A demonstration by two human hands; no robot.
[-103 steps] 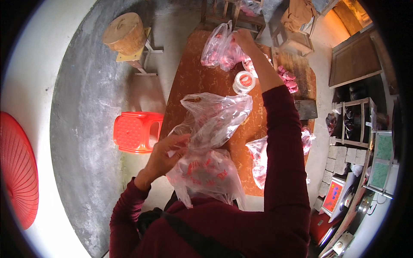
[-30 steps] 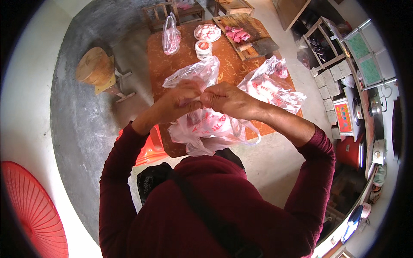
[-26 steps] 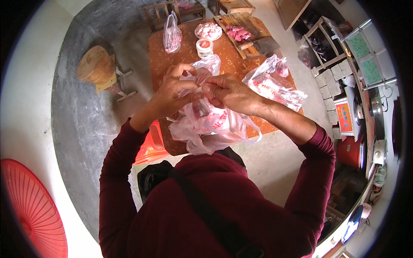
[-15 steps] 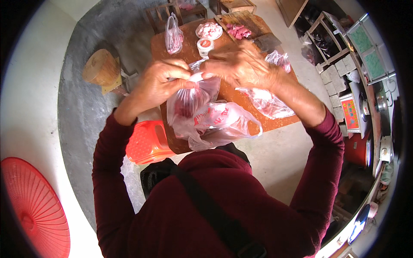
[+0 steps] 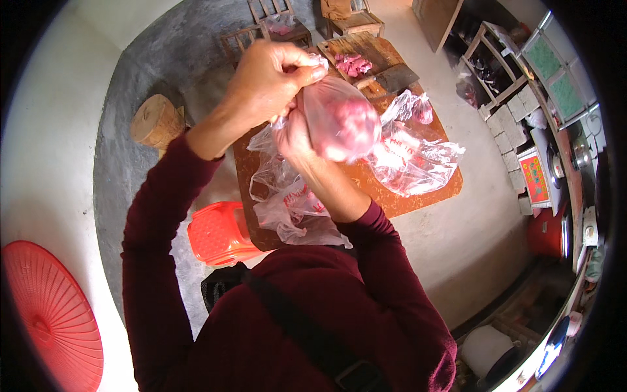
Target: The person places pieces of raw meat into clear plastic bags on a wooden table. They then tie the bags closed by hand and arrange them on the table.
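A clear plastic bag of pink meat [image 5: 343, 121] hangs in front of me, its neck pinched at the top. My left hand [image 5: 264, 81] grips the twisted top of the bag. My right hand [image 5: 292, 134] is behind and beside the bag, fingers closed against its neck and side. Below them lies a heap of loose printed plastic bags [image 5: 290, 199] on the brown table [image 5: 418, 196]. More filled and empty bags [image 5: 415, 153] lie on the table to the right.
A wooden chopping board with meat pieces [image 5: 353, 62] and a cleaver [image 5: 392, 77] sits at the table's far end. A red plastic stool [image 5: 219, 232] stands to the left, a wooden block [image 5: 157, 121] beyond it, chairs [image 5: 268, 26] at the back, a red round tray [image 5: 49, 313] at lower left.
Both hands have lifted the meat bag higher and closer to the camera, and its neck is now gathered and twisted tight. The loose bags have dropped onto the table.
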